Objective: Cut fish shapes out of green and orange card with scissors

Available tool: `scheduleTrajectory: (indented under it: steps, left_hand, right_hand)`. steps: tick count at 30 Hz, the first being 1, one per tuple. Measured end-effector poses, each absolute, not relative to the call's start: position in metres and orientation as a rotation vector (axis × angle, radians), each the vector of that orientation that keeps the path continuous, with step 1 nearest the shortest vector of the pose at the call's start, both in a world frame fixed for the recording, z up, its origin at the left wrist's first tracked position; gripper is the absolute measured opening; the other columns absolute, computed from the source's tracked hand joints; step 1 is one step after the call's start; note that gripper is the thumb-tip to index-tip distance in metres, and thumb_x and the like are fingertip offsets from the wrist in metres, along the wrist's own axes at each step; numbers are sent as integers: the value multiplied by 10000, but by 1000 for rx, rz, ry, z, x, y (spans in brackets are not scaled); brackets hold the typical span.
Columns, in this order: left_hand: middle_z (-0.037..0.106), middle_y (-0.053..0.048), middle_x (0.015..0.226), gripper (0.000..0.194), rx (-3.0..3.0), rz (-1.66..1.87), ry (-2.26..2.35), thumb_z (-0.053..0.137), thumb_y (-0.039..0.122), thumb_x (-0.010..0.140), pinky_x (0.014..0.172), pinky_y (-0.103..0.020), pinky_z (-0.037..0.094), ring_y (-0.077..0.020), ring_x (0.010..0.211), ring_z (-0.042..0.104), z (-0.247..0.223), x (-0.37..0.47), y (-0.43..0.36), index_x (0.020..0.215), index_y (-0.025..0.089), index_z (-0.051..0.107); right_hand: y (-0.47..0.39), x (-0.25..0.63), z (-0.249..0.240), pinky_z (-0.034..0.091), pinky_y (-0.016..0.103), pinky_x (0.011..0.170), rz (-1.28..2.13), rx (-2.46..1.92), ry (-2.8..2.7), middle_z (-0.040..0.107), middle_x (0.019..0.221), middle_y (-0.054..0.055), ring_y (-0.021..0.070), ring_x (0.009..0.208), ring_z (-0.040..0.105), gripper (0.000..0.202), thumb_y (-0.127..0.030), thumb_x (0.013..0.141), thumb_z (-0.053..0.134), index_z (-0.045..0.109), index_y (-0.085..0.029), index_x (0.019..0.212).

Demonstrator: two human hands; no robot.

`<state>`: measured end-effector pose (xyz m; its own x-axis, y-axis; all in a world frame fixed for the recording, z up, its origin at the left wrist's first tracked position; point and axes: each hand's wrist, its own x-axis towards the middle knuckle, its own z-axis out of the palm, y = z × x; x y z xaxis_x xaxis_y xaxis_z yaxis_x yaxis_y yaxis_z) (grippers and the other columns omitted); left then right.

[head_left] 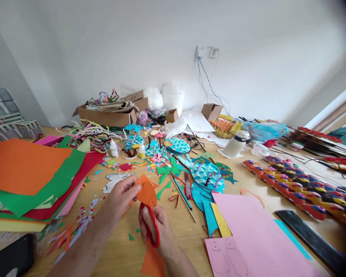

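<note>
My left hand [128, 190] pinches the upper left edge of an orange paper piece [146, 192] that has a fish outline drawn on it. Red-handled scissors [153, 231] are in my right hand [158, 223], just below the paper; their blades are mostly hidden by the hand and the orange paper. Below my right hand, another strip of orange paper [152, 261] shows near the bottom edge. White paper fish [115, 181] lie on the table left of the orange piece.
Stacked coloured sheets [29, 161] are at the left, a black phone [13, 256] below them. Pink paper [253, 231] and a black strip [311, 238] lie right. Glue bottles [113, 148], paper scraps [168, 169] and a cardboard box [106, 117] stand or lie farther back.
</note>
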<state>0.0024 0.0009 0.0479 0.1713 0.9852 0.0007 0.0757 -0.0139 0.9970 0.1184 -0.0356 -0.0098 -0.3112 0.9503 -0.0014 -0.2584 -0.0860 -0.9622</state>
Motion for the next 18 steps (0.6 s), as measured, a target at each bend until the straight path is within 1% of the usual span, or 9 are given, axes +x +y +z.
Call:
scheduleTrajectory:
  steps: [4, 7, 9, 11, 15, 18]
  left_hand:
    - [397, 53, 564, 191, 1370, 1053, 1117, 495, 320, 717, 549, -252, 307, -133, 568, 348, 51, 1, 1, 570, 209, 444]
    - [410, 51, 569, 184, 1375, 1051, 1126, 500, 318, 717, 549, -250, 316, -134, 574, 359, 52, -1, 1, 577, 207, 454]
    - [423, 49, 574, 184, 1376, 1051, 1132, 509, 319, 718, 553, -249, 327, -134, 577, 370, 51, -1, 1, 580, 206, 461]
    - [440, 46, 582, 179, 1374, 1055, 1119, 515, 322, 722, 559, -248, 339, -136, 580, 388, 49, -1, 1, 591, 206, 477]
    - [476, 35, 593, 175, 1350, 1093, 1103, 527, 331, 724, 581, -252, 370, -149, 603, 446, 47, 1, 1, 602, 210, 492]
    - [489, 32, 587, 188, 1336, 1116, 1125, 539, 335, 710, 600, -257, 387, -160, 624, 474, 48, 2, 0, 582, 211, 482]
  right_hand:
    - [-37, 118, -11, 218, 153, 317, 1582, -870, -1208, 380, 367, -90, 35, 286, 290, 507, -646, 766, 489, 541, -142, 747]
    - [-37, 118, -12, 225, 147, 314, 1593, -853, -1206, 378, 373, -92, 38, 289, 294, 503, -631, 781, 483, 566, -138, 834]
    - [-36, 118, -13, 224, 145, 309, 1593, -856, -1190, 368, 376, -95, 40, 290, 299, 503, -630, 779, 488, 569, -140, 858]
    - [-35, 117, -14, 225, 144, 306, 1585, -861, -1174, 364, 381, -95, 41, 290, 304, 490, -624, 778, 494, 563, -143, 838]
    - [-34, 117, -17, 223, 142, 301, 1567, -833, -1177, 353, 376, -93, 36, 286, 303, 462, -611, 781, 499, 506, -158, 689]
    - [-35, 118, -16, 222, 144, 308, 1573, -854, -1198, 377, 367, -86, 35, 284, 301, 472, -617, 783, 489, 491, -161, 664]
